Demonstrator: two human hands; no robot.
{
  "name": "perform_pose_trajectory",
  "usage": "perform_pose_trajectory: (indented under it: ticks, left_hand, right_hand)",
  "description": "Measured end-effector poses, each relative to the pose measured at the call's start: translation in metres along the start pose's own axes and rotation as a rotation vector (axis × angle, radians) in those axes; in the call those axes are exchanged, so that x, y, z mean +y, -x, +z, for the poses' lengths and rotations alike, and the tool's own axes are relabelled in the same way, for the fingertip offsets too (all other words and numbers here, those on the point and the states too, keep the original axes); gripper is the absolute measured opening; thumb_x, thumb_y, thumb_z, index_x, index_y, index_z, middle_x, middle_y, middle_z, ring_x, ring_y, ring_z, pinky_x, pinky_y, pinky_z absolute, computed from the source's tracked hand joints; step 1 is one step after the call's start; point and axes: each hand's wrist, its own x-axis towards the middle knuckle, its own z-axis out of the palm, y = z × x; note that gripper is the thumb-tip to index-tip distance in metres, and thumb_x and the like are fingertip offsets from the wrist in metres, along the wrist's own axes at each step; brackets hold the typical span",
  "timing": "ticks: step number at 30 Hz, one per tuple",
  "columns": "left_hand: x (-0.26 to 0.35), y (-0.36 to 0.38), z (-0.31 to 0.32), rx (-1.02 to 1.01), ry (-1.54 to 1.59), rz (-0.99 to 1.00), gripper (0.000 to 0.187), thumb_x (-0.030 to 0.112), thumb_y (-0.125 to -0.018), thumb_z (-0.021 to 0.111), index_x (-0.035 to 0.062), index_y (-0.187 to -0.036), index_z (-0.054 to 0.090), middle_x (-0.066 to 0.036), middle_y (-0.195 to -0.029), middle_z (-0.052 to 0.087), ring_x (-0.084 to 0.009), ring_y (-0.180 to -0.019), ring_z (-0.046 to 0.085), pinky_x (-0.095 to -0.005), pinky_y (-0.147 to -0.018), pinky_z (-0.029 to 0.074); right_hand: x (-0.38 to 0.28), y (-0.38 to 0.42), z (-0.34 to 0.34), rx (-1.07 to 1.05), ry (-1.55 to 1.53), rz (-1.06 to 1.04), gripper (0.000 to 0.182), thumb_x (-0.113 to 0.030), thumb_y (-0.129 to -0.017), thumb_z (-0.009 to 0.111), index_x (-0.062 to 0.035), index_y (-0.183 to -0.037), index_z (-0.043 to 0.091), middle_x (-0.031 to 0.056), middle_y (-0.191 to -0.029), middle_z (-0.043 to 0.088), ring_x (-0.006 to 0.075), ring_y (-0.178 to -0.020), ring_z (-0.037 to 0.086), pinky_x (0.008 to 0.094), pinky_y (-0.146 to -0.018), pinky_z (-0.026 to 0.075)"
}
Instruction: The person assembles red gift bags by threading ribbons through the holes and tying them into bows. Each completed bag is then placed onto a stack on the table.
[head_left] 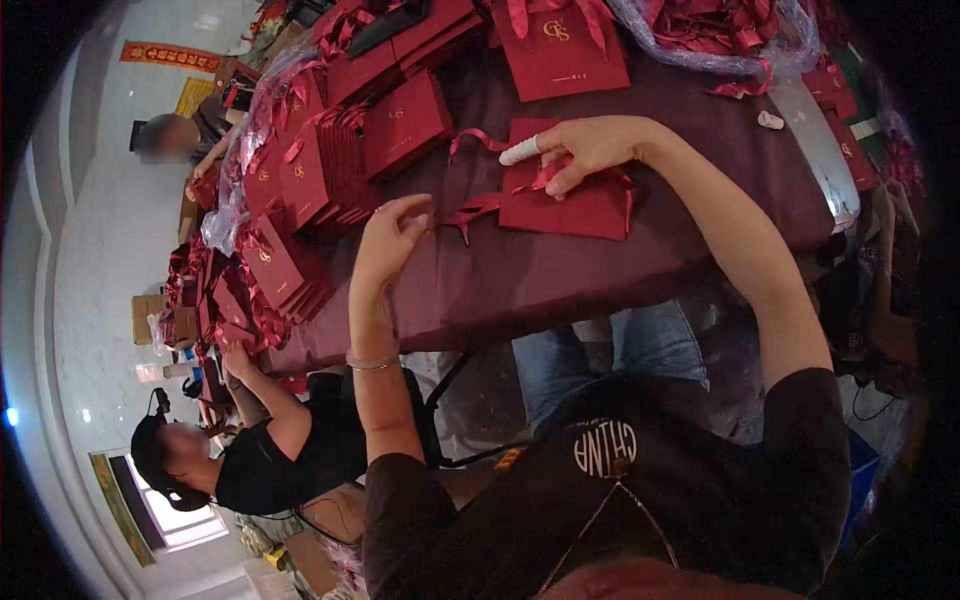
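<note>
A red paper bag lies flat on the dark red tablecloth in front of me. Over its upper part is my right hand. One finger, wrapped in white, points left; red ribbon shows between that hand's finger and thumb. Another ribbon strand curls out past the wrapped fingertip. My left hand, with a bracelet on its wrist, is raised left of the bag, fingers bent and thumb apart, with nothing visible in it. Loose ribbon ends lie between this hand and the bag.
Stacked red bags stand at the left, with more bags along the far side. Clear plastic surrounds red ribbons at upper right. A small white item sits nearby. Two other people are on the left.
</note>
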Motion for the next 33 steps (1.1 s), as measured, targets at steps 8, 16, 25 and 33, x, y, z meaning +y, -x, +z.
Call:
perform_pose_trajectory:
  ticks: [8,16,25,33]
  left_hand:
    - [0.062,-0.058,0.062,0.229,0.12,0.113,0.025,0.023,-0.084,0.058,0.0014,-0.096,0.06,-0.011,-0.08,0.064,-0.0179,-0.071,0.064,-0.0277,-0.064,0.047]
    - [0.065,-0.065,0.071,0.131,0.378,-0.048,0.031,0.022,-0.076,0.071,-0.0011,-0.093,0.06,-0.005,-0.071,0.062,-0.0085,-0.063,0.057,-0.0226,-0.051,0.045]
    - [0.068,-0.058,0.079,0.159,0.382,-0.022,0.03,0.02,-0.079,0.065,-0.0011,-0.098,0.056,-0.01,-0.074,0.062,-0.0183,-0.063,0.058,-0.0302,-0.06,0.046]
    - [0.062,-0.06,0.075,0.1,0.902,-0.094,0.039,0.015,-0.082,0.064,-0.0062,-0.112,0.051,-0.007,-0.093,0.06,-0.0105,-0.082,0.056,-0.022,-0.07,0.044]
  right_hand:
    - [0.006,0.0,-0.003,0.0,-0.035,-0.013,0.05,-0.008,-0.08,0.058,-0.0019,-0.127,0.041,0.0086,-0.09,0.063,0.0121,-0.08,0.057,0.025,-0.07,0.044]
    - [-0.041,0.038,-0.016,0.091,-0.154,-0.083,0.044,-0.014,-0.082,0.061,-0.0005,-0.12,0.044,0.009,-0.083,0.061,0.0126,-0.074,0.059,0.0251,-0.066,0.047]
    - [-0.03,0.078,-0.041,0.625,0.408,0.123,0.021,-0.014,-0.075,0.068,-0.0016,-0.09,0.06,0.0004,-0.072,0.057,0.0081,-0.067,0.053,0.0235,-0.062,0.043]
    - [-0.021,0.068,-0.052,0.867,-0.095,-0.248,0.017,-0.016,-0.082,0.063,-0.0045,-0.094,0.062,-0.0005,-0.084,0.061,0.0094,-0.08,0.058,0.0223,-0.073,0.045]
